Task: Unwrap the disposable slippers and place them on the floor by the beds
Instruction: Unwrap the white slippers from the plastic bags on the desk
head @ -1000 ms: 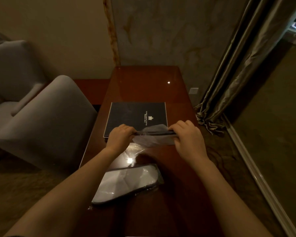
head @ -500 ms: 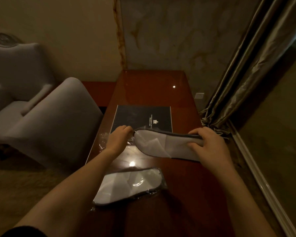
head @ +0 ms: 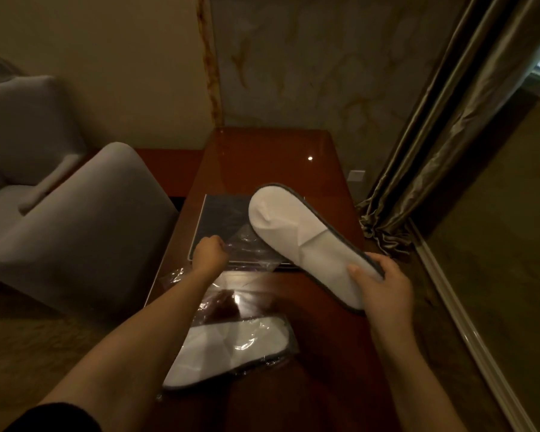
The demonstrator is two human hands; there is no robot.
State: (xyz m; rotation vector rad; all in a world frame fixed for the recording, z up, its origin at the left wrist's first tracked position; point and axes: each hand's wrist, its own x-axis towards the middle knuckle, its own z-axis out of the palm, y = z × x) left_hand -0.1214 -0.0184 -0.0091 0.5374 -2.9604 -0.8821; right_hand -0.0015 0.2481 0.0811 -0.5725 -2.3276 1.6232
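Freed from its clear wrapper (head: 250, 248) since half a second ago, a white slipper (head: 296, 238) with a dark trim now rises at a slant across the middle of the frame. Its toe points to the upper left, above a dark folder (head: 219, 213) on the glossy wooden table (head: 262, 157). The right hand (head: 385, 289), at centre right, grasps the slipper's heel end, with the thumb pressed on the white face. The left hand (head: 209, 252), at centre left, is clenched on the emptied wrapper, which trails limp over the folder's near edge.

A second slipper (head: 228, 350), still sealed in plastic, lies flat on the table at lower centre, between the two forearms. A grey armchair (head: 75, 229) fills the left of the frame, and a heavy curtain (head: 434, 151) hangs at the upper right.

The unwrapping looks half done. The next move probably calls for dropping the spent wrapper and parking the bare slipper, so that both hands can tear open the remaining packet. Placing the slippers on the floor has not begun, and no bed is in view.

No brand or lettering can be read. The folder's cover is dim and partly hidden by the slipper and the plastic.
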